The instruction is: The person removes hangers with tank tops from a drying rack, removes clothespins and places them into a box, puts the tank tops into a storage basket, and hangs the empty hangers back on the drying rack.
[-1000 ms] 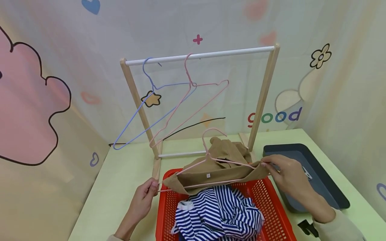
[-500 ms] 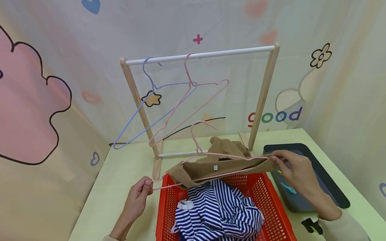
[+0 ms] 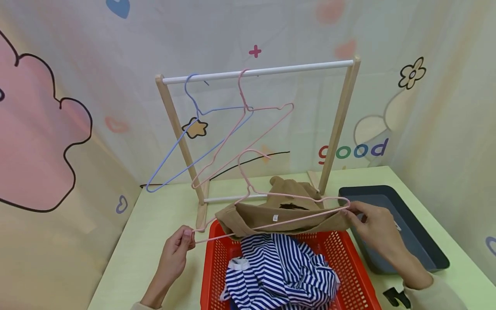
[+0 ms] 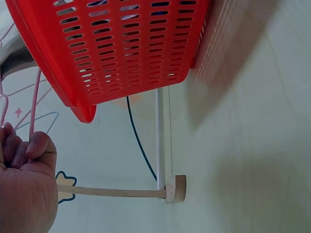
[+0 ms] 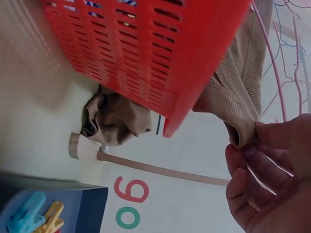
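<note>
My left hand (image 3: 176, 254) grips the left end of a pink wire hanger (image 3: 286, 194), whose hook points up. A brown garment (image 3: 259, 215) with a ribbed band and a small white label stretches over the back of a red basket (image 3: 207, 280). The hanger's lower bar crosses in front of the band's opening, and its right end shows above the fabric beside my right hand (image 3: 373, 226). In the right wrist view, that hand pinches a corner of the ribbed band (image 5: 243, 104). A blue-and-white striped garment (image 3: 279, 271) lies in the basket.
Behind the basket stands a rack with a white rail (image 3: 294, 69) and wooden posts. A blue hanger (image 3: 166, 159) and another pink hanger (image 3: 267, 133) hang from it. On the right is a dark tray (image 3: 410, 232) with clothes pegs (image 5: 29, 213).
The pink hanger has shifted left and up with my left hand. Its right end, covered by the brown garment before, now shows. My right hand went right, then slightly back left.
</note>
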A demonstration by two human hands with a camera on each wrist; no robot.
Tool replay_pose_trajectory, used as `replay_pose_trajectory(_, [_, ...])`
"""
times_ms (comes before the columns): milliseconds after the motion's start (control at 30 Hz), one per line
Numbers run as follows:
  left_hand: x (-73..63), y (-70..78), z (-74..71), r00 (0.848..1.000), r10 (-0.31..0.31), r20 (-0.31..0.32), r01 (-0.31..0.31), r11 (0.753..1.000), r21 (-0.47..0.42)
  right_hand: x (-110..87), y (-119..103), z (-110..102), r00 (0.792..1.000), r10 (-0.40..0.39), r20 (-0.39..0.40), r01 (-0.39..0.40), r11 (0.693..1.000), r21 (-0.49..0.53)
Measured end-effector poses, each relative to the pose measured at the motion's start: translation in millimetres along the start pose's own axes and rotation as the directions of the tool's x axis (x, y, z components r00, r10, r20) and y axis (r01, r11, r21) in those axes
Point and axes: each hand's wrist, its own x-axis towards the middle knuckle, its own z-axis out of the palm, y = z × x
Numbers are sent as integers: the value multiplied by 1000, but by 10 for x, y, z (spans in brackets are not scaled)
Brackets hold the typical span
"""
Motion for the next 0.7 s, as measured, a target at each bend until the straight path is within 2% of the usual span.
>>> replay_pose_trajectory(133, [18,-12,19,1000,30,5,-30,999,-13,-64,-20,72,994,7,106,-6,1000,-6])
replay_pose_trajectory(233, [26,-22,29,998,56,9,-56,998,-26,-115,-25,121,979,28,202,-30,1000,2])
replay_pose_trajectory(333, [30,-26,36,998,67,9,-67,997,-29,-149,-25,167,964,33,265,-36,999,8])
replay_pose_trajectory(567, [29,-38,47,998,62,13,-62,998,-31,-181,-17,191,951,18,308,-27,999,26])
replay_pose_trajectory(700, [32,-41,54,998,65,22,-64,997,-36,-198,3,132,961,43,275,-53,998,28])
